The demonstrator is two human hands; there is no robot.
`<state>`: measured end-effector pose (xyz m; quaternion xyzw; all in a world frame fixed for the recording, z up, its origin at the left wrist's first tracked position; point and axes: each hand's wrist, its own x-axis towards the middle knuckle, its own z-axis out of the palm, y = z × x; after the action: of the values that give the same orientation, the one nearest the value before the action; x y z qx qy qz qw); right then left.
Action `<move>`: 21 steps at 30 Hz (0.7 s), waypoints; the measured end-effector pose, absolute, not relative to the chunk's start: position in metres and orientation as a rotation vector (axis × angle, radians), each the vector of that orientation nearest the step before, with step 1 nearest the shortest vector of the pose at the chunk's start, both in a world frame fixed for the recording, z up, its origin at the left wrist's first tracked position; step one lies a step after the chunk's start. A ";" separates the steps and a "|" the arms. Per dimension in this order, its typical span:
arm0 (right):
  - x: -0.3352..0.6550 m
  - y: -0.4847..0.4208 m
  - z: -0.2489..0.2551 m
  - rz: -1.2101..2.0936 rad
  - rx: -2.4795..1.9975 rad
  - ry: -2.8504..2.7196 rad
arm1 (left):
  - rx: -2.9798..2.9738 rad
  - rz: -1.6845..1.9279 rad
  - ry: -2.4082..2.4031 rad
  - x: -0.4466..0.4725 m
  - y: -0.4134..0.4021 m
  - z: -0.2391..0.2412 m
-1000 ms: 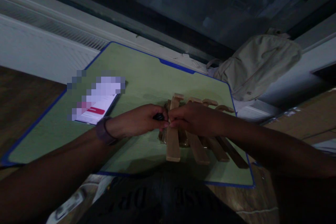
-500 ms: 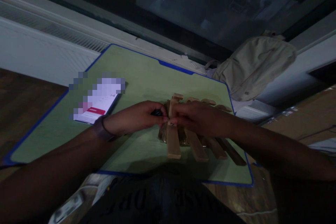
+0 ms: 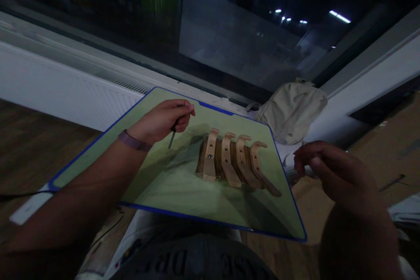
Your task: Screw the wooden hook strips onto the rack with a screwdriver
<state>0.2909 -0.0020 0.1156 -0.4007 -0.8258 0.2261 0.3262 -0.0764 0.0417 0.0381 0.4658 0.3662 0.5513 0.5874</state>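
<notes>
My left hand (image 3: pixel 169 118) is closed over the board's left half, gripping a small tool (image 3: pixel 171 139) whose thin dark shaft points down; its handle is hidden in the fingers. My right hand (image 3: pixel 331 170) is beyond the board's right edge, fingers loosely bent and apart, with nothing visible in them. Between the hands, several curved wooden hooks (image 3: pixel 226 157) lie side by side across a brown, shiny wrapped bundle (image 3: pixel 200 164). Holes show in the hooks. A shiny metal screw (image 3: pixel 210 156) sits in a hole of the leftmost one.
The green board (image 3: pixel 183 197) has a blue rim. Behind it stand a white radiator (image 3: pixel 65 74) and a dark window (image 3: pixel 210 30). A beige backpack (image 3: pixel 292 111) leans at the back right. Cardboard (image 3: pixel 387 157) lies to the right; a dark cable (image 3: pixel 26 193) runs at the left.
Both hands have left the leftmost hook: the left moved up and left with the tool, the right moved past the board's right edge. The phone on the board no longer shows.
</notes>
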 end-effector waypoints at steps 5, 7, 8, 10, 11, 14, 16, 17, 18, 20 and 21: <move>0.329 0.027 0.075 0.584 -1.063 -1.663 | 1.144 1.578 0.634 -0.067 0.024 0.105; 0.335 0.046 0.056 0.599 -1.082 -1.471 | 1.172 1.683 0.515 -0.054 0.017 0.128; 0.336 0.054 0.047 0.621 -1.080 -1.382 | 1.181 1.726 0.469 -0.046 0.014 0.137; 0.335 0.068 0.029 0.642 -1.073 -1.240 | 1.222 1.749 0.418 -0.029 0.009 0.149; 0.333 0.073 0.021 0.640 -1.072 -1.220 | 1.275 1.718 0.396 -0.021 0.007 0.151; 0.326 0.083 -0.006 0.636 -1.096 -1.204 | 1.506 1.516 0.289 -0.001 0.004 0.144; 0.322 0.088 -0.022 0.635 -1.125 -1.203 | 1.616 1.389 0.223 0.004 0.007 0.129; 0.321 0.090 -0.029 0.635 -1.138 -1.203 | 1.645 1.361 0.205 0.005 0.009 0.119; 0.320 0.092 -0.035 0.637 -1.151 -1.202 | 1.660 1.343 0.197 0.004 0.013 0.108; 0.319 0.096 -0.044 0.643 -1.166 -1.198 | 1.617 1.413 0.246 0.001 0.020 0.083; 0.318 0.098 -0.048 0.647 -1.170 -1.199 | 1.574 1.474 0.287 -0.001 0.024 0.071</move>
<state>0.3180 0.0980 -0.0475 -0.5094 -0.5221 0.2818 0.6233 -0.0015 0.0239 0.0712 0.6409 0.1168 0.5999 0.4645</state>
